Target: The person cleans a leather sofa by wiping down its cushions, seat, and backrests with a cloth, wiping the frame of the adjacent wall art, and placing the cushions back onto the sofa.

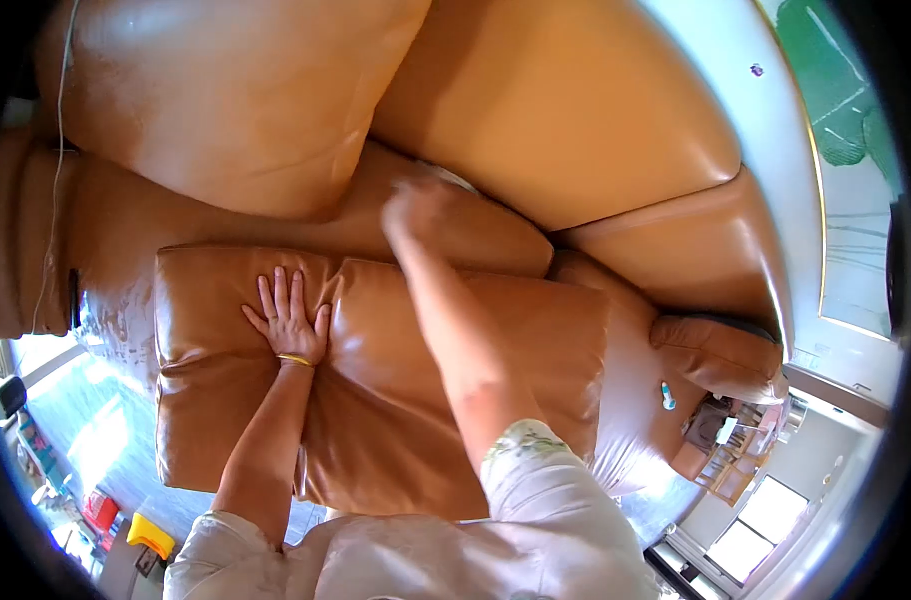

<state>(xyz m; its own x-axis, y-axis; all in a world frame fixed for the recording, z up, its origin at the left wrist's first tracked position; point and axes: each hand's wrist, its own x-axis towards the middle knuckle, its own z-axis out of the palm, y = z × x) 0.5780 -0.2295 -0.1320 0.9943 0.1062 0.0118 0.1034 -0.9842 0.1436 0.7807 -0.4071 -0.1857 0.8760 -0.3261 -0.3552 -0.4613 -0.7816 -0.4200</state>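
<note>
My left hand (293, 325), with a yellow band at its wrist, presses flat with spread fingers on a brown leather seat cushion (545, 340). Creases run out from around it in the leather. My right hand (418, 207) reaches past the cushion's far edge, over the sofa base (305, 238) at the foot of the backrest. Motion smears its fingers, so I cannot tell what they hold. Just beyond them a pale strip (450, 178) shows along the seam below the backrest cushion (555, 110).
Another large backrest cushion (225, 100) stands at the upper left, with a thin white cord (57, 190) hanging beside it. A small brown pillow (710, 355) and a white-and-blue item (667, 396) lie on the right. A yellow object (151, 536) is at the lower left.
</note>
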